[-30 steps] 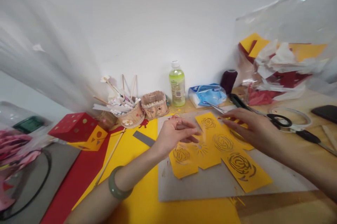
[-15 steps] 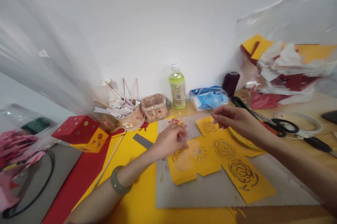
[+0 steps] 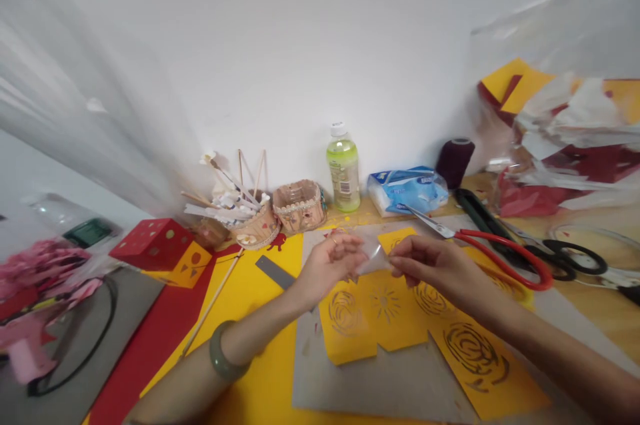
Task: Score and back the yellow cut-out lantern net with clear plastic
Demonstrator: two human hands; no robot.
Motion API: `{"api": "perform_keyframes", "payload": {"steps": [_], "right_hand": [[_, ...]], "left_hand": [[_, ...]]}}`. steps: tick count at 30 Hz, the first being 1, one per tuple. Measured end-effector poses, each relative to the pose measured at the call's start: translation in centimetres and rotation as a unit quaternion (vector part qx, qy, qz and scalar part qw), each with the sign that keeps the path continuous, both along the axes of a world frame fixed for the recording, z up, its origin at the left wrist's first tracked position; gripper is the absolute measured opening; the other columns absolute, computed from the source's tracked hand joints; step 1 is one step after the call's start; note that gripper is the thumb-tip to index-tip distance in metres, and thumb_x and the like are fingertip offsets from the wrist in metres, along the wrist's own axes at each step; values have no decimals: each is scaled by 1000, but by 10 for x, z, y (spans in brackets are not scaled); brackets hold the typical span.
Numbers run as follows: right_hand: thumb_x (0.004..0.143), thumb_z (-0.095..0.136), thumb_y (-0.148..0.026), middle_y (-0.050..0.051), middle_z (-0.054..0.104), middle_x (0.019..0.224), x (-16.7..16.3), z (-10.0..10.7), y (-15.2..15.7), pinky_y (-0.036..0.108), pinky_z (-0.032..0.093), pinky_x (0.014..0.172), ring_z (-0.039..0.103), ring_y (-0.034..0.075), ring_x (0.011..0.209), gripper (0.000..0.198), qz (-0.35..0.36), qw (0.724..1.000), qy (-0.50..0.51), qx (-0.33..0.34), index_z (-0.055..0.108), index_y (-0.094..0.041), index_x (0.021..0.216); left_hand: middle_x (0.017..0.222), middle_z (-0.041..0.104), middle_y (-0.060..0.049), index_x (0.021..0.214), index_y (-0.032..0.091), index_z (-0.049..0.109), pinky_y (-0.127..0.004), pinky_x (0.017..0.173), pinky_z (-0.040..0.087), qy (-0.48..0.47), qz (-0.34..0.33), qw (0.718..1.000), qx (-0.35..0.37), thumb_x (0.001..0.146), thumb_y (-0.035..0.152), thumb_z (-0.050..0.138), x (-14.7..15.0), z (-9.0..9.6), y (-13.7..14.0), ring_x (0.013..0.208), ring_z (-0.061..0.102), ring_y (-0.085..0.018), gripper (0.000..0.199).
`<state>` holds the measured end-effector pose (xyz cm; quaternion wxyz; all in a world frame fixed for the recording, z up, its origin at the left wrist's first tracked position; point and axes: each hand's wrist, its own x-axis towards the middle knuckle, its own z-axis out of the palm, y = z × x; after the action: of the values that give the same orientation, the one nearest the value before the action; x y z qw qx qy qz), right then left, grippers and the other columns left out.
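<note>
Between my hands stretches a small piece of clear, glossy plastic film (image 3: 374, 257). My left hand (image 3: 330, 267), with a green bangle on its wrist, is closed on the film's left side. On the other side, my right hand (image 3: 430, 272) pinches its edge between thumb and fingers. Beneath them lies a yellow cut-out paper (image 3: 376, 332) with joined square panels, pierced with rose and sunburst patterns. The paper rests on a grey board (image 3: 345, 392). Just beyond my right hand are red-handled scissors (image 3: 530, 272), blades pointing left.
A green drink bottle (image 3: 343, 172), a tissue pack (image 3: 410, 190) and a dark thread spool (image 3: 454, 162) stand along the wall. Decorated baskets (image 3: 300, 208), a red-and-yellow paper box (image 3: 155, 248) and a pink glue gun (image 3: 27, 348) are leftward. Black-handled scissors (image 3: 575, 258) lie right.
My right hand has moved down and left toward my left hand, and the film is now stretched between them. The red-handled scissors show more fully. The view has shifted slightly.
</note>
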<state>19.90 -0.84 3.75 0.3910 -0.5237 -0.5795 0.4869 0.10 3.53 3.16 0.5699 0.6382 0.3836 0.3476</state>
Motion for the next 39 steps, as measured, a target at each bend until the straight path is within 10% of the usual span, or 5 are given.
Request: {"api": "perform_keyframes", "payload": {"steps": [12,31,39], "right_hand": [[76,61,-40,1,65,72,-33,17,-4,26,44,65,59,14,71,23,30,998,50,35,65,-18,72],[77,58,-44,-2,52,52,-49,11,-14,25,39,49,50,12,49,26,15,987,159,-6,57,-20,67],[74,63,-43,0,58,70,-45,9,-11,27,45,66,56,14,68,23,-11,989,137,58,64,-20,73]], "left_hand": [[56,59,0,63,16,61,-21,50,38,8,-16,999,-30,65,36,69,5,10,-29,51,53,-10,22],[55,62,-4,61,14,64,-24,53,47,-11,-22,994,-103,63,63,64,12,8,-41,48,53,-10,49],[62,61,-5,68,14,63,-28,62,47,-84,-72,985,-130,64,63,66,6,7,-38,59,57,-14,49]]}}
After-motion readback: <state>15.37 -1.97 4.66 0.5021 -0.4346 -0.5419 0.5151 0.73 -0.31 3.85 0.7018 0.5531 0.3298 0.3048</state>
